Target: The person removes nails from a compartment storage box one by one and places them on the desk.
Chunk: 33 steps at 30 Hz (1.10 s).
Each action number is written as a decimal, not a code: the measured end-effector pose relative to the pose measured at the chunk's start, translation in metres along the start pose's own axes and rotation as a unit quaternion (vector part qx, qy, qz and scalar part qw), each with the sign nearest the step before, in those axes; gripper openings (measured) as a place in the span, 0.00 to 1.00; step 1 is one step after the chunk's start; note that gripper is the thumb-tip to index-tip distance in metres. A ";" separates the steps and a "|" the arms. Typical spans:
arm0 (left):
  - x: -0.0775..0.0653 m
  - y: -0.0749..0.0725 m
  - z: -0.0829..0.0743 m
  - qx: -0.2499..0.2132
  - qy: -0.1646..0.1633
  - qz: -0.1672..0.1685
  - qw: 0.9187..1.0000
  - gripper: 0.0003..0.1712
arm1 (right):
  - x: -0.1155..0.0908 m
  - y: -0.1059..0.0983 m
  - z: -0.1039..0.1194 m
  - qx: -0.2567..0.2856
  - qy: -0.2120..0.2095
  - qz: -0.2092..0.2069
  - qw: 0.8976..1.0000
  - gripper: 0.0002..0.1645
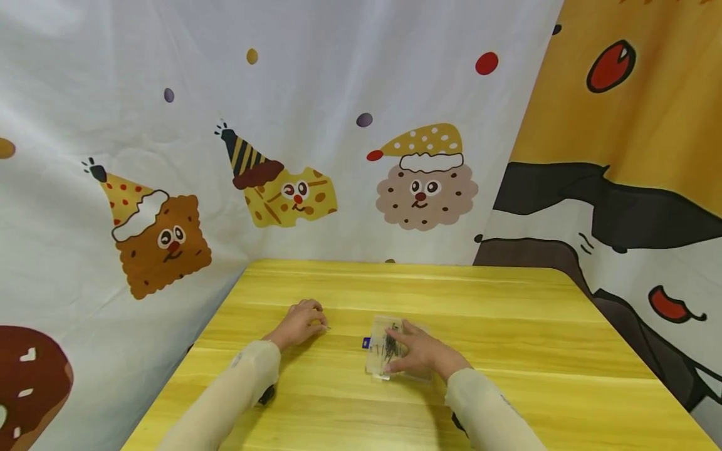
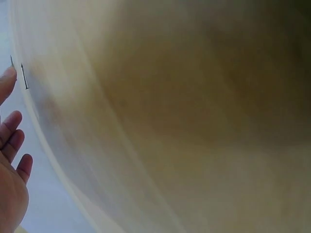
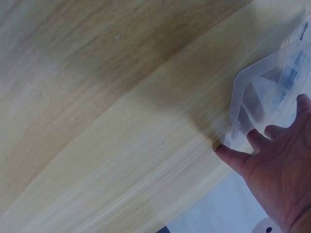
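My left hand (image 1: 301, 322) is over the left-middle of the table, its thumb and finger pinching a thin nail (image 2: 11, 60). A second dark nail (image 2: 24, 77) lies on the wood just past the thumb in the left wrist view. To the right, a clear plastic box (image 1: 372, 363) with a blue latch (image 1: 366, 342) holds several dark nails (image 1: 391, 341). My right hand (image 1: 420, 351) reaches across the box with spread, fairly straight fingers; the thumb is at its near edge. In the right wrist view, fingertips touch the clear box (image 3: 236, 97).
The yellow wood-grain table (image 1: 316, 413) carries the box and both hands. Behind it hangs a white curtain (image 1: 316, 94) with cartoon biscuits and cheese. An orange-and-black printed panel (image 1: 665, 138) is at the right.
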State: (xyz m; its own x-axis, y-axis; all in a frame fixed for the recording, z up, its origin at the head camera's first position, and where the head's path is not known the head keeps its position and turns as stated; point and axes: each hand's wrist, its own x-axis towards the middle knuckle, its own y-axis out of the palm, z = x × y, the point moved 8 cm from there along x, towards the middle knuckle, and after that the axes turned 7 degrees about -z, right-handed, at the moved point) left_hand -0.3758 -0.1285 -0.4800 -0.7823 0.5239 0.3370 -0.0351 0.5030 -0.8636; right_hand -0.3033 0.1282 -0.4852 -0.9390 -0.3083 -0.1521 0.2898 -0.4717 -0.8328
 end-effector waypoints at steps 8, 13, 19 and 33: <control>0.001 0.000 0.001 0.009 -0.010 0.006 1.000 0.02 | -0.001 -0.003 0.004 -0.009 -0.003 0.002 1.000 0.56; 0.000 -0.002 0.004 0.009 -0.014 0.003 1.000 0.02 | 0.001 -0.002 0.004 -0.008 -0.004 0.000 1.000 0.56; -0.003 -0.007 0.004 0.001 -0.019 -0.002 1.000 0.04 | 0.002 -0.001 0.003 -0.010 -0.004 0.002 1.000 0.56; -0.002 -0.019 0.007 0.003 -0.055 -0.012 0.998 0.10 | 0.002 -0.001 -0.001 -0.012 -0.001 0.001 1.000 0.56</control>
State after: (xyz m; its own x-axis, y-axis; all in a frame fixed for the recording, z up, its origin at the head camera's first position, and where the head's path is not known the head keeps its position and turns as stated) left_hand -0.3777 -0.1442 -0.4665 -0.8447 0.4329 0.3147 -0.0585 0.5098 -0.8583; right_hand -0.3052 0.1292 -0.4850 -0.9383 -0.3107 -0.1520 0.2865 -0.4516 -0.8450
